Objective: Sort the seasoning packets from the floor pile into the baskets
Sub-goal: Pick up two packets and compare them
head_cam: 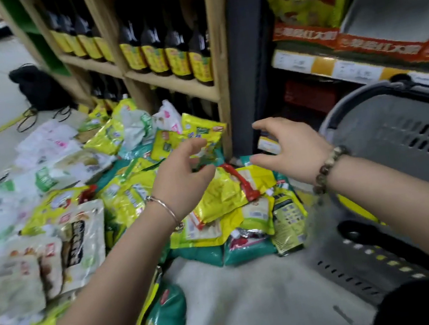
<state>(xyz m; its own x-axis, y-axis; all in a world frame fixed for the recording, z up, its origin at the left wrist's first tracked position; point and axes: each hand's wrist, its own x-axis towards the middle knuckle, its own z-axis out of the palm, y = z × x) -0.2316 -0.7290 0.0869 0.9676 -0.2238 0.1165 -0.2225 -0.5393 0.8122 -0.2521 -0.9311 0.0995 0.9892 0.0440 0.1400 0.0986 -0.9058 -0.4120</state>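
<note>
A pile of seasoning packets (116, 196) covers the floor, yellow, green and white ones mixed. My left hand (182, 179) hovers over the yellow packets at the pile's right side, fingers loosely spread, holding nothing. My right hand (288, 146) hangs beside it with spread fingers, also holding nothing, above a crumpled yellow packet with a red spout (230, 191). A grey plastic basket (410, 139) stands at the right, just beyond my right wrist.
A wooden shelf (173, 80) with dark sauce bottles rises behind the pile. A store shelf with price tags (340, 68) runs at the right. A black bag (36, 87) lies on the floor at the back left. Bare grey floor (259, 292) shows near my knees.
</note>
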